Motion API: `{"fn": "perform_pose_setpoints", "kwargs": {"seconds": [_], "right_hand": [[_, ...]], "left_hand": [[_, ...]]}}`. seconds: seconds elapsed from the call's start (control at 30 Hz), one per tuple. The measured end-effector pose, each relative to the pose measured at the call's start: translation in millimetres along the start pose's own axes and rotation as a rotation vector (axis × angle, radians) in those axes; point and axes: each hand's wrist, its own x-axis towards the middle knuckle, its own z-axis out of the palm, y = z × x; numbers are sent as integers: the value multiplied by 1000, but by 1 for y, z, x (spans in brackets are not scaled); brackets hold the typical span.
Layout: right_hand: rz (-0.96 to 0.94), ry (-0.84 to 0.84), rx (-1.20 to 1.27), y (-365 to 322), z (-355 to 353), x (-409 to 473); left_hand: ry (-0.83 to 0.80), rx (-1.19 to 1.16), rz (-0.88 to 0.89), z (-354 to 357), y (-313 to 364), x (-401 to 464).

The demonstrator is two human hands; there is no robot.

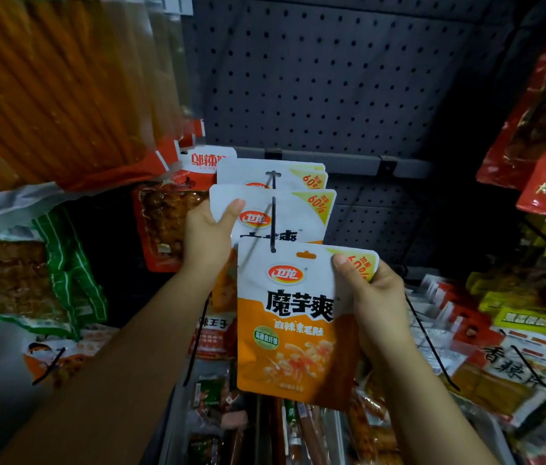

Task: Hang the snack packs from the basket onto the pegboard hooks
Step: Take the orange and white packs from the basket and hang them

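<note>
Right hand (373, 290) pinches the near orange snack pack (293, 317) at its top corner, just below the black hook (273, 216); left hand (209, 236) grips the hung pack (285, 209) behind, thumb on front.

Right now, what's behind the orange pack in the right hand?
Behind the orange pack, matching packs on the hook; left hand holds the nearest one. Their lower halves are covered; count unclear. Right hand pinches the corner.

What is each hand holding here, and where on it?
Right hand pinches the front snack pack at its upper right corner. Left hand grips the hung pack behind it at its upper left edge.
</note>
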Motion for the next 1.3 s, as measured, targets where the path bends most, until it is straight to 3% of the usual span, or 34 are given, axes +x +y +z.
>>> {"fn": "perform_pose_setpoints", "kwargs": {"seconds": [0.6, 0.83, 1.0, 1.13, 1.3], "right_hand": [[25, -19, 12, -13, -6, 3], [44, -76, 23, -15, -4, -2], [49, -154, 37, -16, -2, -10], [38, -135, 65, -17, 0, -14], [15, -154, 89, -16, 3, -23]], "left_hand": [[100, 91, -21, 35, -14, 51], [119, -19, -85, 21, -13, 38], [196, 29, -51, 3, -6, 1], [69, -123, -102, -16, 1, -44], [-202, -224, -96, -34, 12, -93]]}}
